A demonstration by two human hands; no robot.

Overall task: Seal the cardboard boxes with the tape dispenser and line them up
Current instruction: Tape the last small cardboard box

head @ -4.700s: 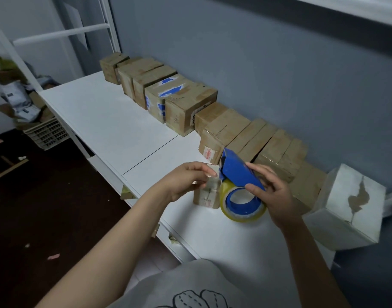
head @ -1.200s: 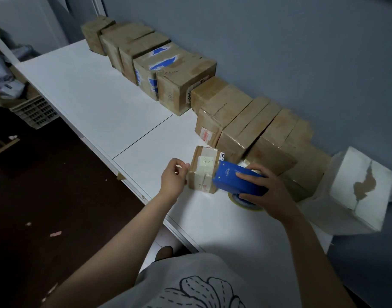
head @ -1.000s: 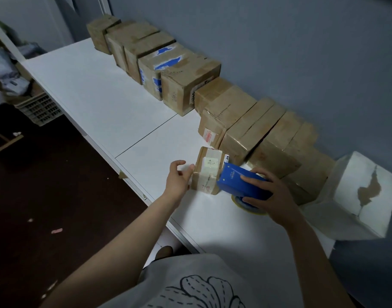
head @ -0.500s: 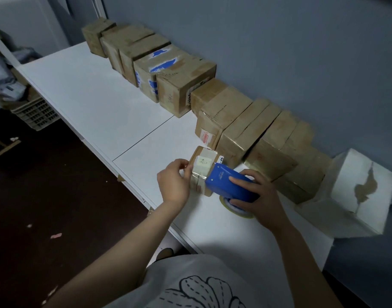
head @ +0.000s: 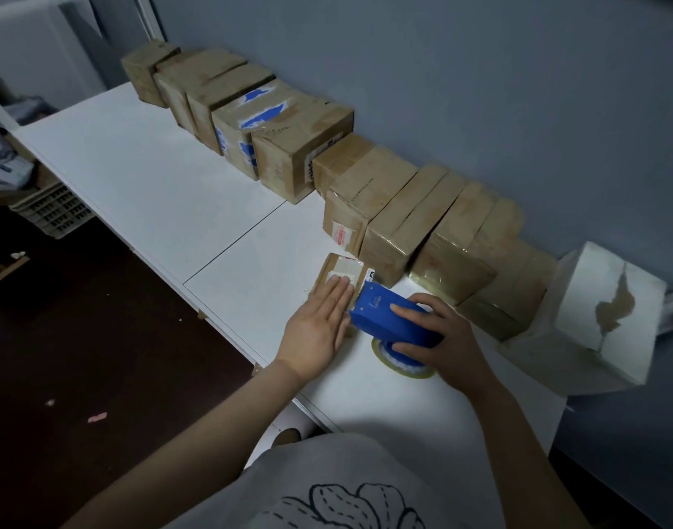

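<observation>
Head view, the only one I have. Left hand (head: pixel 319 326) lies flat, palm down, fingers straight and together. The fingers (head: pixel 340 295) press on top of the small cardboard box (head: pixel 336 269). Nothing is gripped on that side, it is a flat press. The left forearm comes in from the lower left and the wrist is about level with the table edge.

Right hand (head: pixel 443 339) is wrapped over the blue tape dispenser (head: pixel 388 313) from above. Fingers are curled over the far side of the housing and the thumb (head: pixel 413 351) is on the near side, so a firm hold. The right forearm comes in from the lower right.

The dispenser's toothed front edge points at the small box and sits just beside my left fingertips. I can't tell whether the blade touches the box. The yellowish tape roll (head: pixel 401 366) shows under the housing, low against the white table (head: pixel 155 177).

The small box sits near the table's front edge. It is just in front of the row of cardboard boxes (head: pixel 388 219) and is not in the row. I see a pale label on its top.

The row runs along the blue-grey wall (head: pixel 499 89) from far left to near right, boxes touching side by side. One box with blue markings (head: pixel 251 116) is in the far half. A white box with torn paper (head: pixel 598 318) stands at the near right end, tilted onto an edge.

A plastic crate (head: pixel 54 211) stands on the dark floor to the left. A grey shirt with a line drawing (head: pixel 338 490) fills the bottom of the frame.
</observation>
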